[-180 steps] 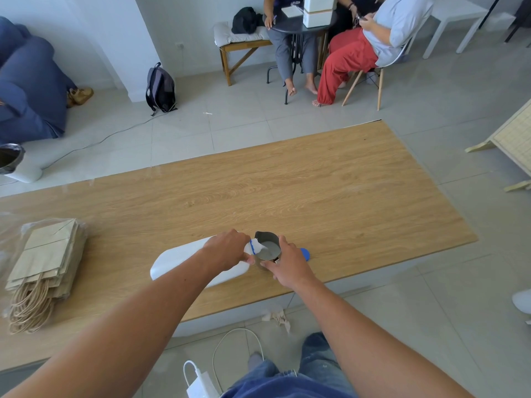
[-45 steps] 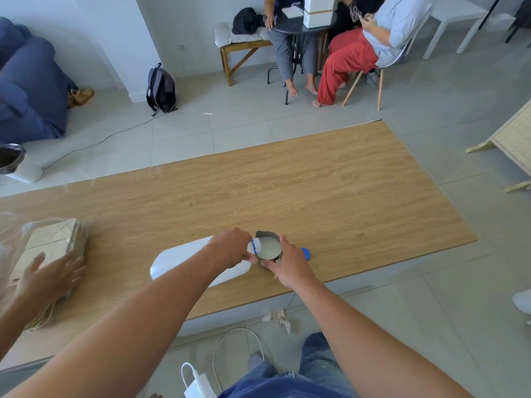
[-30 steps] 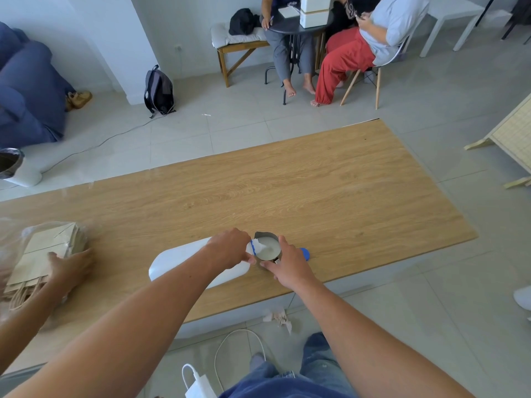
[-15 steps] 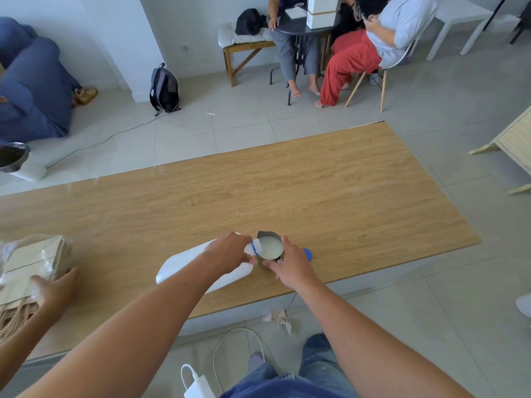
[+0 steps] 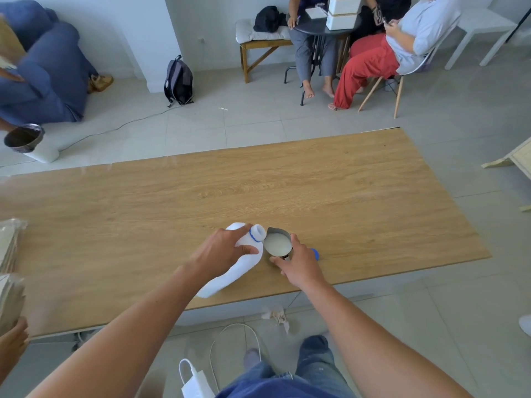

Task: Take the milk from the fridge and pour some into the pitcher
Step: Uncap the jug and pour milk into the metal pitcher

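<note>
A white plastic milk bottle point(image 5: 235, 271) with a blue neck ring leans toward the far right, its open mouth raised just left of the pitcher's rim. My left hand point(image 5: 221, 251) grips the bottle near its shoulder. The small steel pitcher point(image 5: 277, 244) stands on the wooden table point(image 5: 330, 191) near its front edge, with white milk inside. My right hand point(image 5: 298, 262) holds the pitcher from the near right side. A blue cap point(image 5: 315, 253) lies on the table just behind that hand.
Another person's hand point(image 5: 11, 343) and a stack of paper bags in plastic point(image 5: 8, 271) sit at the table's left end. Seated people point(image 5: 373, 53), a backpack point(image 5: 178, 80) and a metal bucket point(image 5: 23, 137) are beyond the table. A cable and white charger point(image 5: 195, 380) lie by my feet.
The milk bottle has tipped back up; its mouth is now lifted off the pitcher's rim. The pitcher holds more milk than six seconds ago. The other person's hand has dragged the paper bags leftward.
</note>
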{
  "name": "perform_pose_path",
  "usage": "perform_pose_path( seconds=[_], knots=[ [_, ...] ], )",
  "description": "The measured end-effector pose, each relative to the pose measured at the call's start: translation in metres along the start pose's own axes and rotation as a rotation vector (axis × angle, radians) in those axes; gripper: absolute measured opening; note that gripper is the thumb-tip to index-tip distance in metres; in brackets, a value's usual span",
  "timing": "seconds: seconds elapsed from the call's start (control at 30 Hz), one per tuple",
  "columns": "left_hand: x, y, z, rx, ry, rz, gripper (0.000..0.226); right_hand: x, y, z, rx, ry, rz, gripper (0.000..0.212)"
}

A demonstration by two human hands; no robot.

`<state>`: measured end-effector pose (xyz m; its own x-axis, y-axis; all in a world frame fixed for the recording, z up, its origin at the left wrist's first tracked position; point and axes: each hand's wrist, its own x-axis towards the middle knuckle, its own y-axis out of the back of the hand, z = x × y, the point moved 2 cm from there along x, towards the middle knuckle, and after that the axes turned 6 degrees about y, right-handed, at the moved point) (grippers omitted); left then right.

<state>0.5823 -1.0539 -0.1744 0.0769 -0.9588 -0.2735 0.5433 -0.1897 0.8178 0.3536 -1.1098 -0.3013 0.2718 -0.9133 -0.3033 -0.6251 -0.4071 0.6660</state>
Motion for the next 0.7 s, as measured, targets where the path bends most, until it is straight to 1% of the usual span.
perform_pose_path(
  seconds=[0.07, 0.2, 0.3, 0.37, 0.53, 0.63, 0.7],
  knots=[
    [-0.006, 0.010, -0.006, -0.053, 0.010, 0.059, 0.058, -0.002, 0.000, -0.001, -0.022, 0.011, 0.024, 0.102],
    [-0.021, 0.022, -0.015, -0.184, 0.099, 0.170, 0.059, -0.004, 0.000, -0.005, -0.041, 0.028, 0.039, 0.099],
    [-0.034, 0.018, -0.019, -0.277, 0.150, 0.224, 0.060, -0.005, 0.000, -0.007, -0.046, 0.022, 0.041, 0.099],
    [-0.039, 0.011, -0.025, -0.338, 0.172, 0.234, 0.062, -0.007, -0.001, -0.010, -0.037, 0.023, 0.043, 0.098],
    [-0.047, -0.001, -0.043, -0.428, 0.194, 0.237, 0.070, -0.009, -0.001, -0.016, 0.012, 0.033, 0.074, 0.085],
    [-0.051, -0.010, -0.055, -0.508, 0.242, 0.234, 0.084, -0.008, 0.002, -0.018, 0.053, 0.003, 0.020, 0.091],
    [-0.053, -0.017, -0.060, -0.547, 0.237, 0.230, 0.089, -0.006, 0.007, -0.020, 0.041, -0.008, -0.016, 0.093]
  ],
)
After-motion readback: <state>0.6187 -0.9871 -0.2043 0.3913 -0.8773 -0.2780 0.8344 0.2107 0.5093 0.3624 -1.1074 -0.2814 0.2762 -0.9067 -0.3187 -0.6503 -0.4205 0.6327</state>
